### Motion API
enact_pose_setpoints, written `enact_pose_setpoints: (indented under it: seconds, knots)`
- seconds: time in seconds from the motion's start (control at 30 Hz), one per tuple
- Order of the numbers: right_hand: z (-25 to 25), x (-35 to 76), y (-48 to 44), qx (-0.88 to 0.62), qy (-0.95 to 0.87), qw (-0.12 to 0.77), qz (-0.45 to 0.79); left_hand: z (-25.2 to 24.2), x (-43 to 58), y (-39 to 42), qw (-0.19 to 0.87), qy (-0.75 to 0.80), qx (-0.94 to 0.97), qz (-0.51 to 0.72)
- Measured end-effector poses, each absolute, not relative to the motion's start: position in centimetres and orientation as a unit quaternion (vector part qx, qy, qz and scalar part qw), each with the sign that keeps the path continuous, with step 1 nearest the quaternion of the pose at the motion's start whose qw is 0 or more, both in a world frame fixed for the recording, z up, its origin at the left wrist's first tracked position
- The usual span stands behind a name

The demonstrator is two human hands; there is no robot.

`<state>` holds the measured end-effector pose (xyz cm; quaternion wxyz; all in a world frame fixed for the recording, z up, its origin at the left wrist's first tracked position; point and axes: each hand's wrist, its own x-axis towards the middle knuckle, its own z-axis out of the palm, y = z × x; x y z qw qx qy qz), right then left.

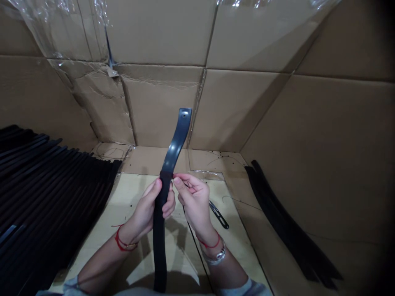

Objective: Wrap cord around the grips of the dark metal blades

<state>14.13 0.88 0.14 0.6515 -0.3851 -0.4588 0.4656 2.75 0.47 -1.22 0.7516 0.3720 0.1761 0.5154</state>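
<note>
Cardboard sheeting [160,33] is fitted around a pale wooden tabletop [129,213], above which a black strap [159,246] is gripped upright in the closed left hand [151,207], apparently so that its glossy, punched end is left free. The strap's edge is pinched by the right hand [193,201], while stacked straps [52,189] and a small black-handled tool [219,214] are kept within reach.

Pale board [123,201] gives passage between the left hand [148,209] and stacked black straps [55,185]; a small black tool [219,214] lies just beyond the right hand [194,201], blocking its way outward.
</note>
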Motion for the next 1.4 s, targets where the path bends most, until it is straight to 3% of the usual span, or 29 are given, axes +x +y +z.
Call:
enact_pose_setpoints:
  seconds: [0.4, 0.63, 1.4]
  knots:
    - [0.0, 13.9, 1.1, -0.351, -0.441, 0.655, 0.503, -2.9, 3.2, 1.9, 0.819, 0.105, 0.345, 0.447]
    - [-0.1, 14.7, 1.7, -0.346, -0.466, 0.597, 0.554, -2.9, 2.6, 2.9, 0.875, 0.094, 0.331, 0.339]
    - [0.7, 14.4, 0.5, -0.415, -0.467, 0.605, 0.494, -2.5, 2.6, 2.6, 0.907, 0.100, 0.270, 0.308]
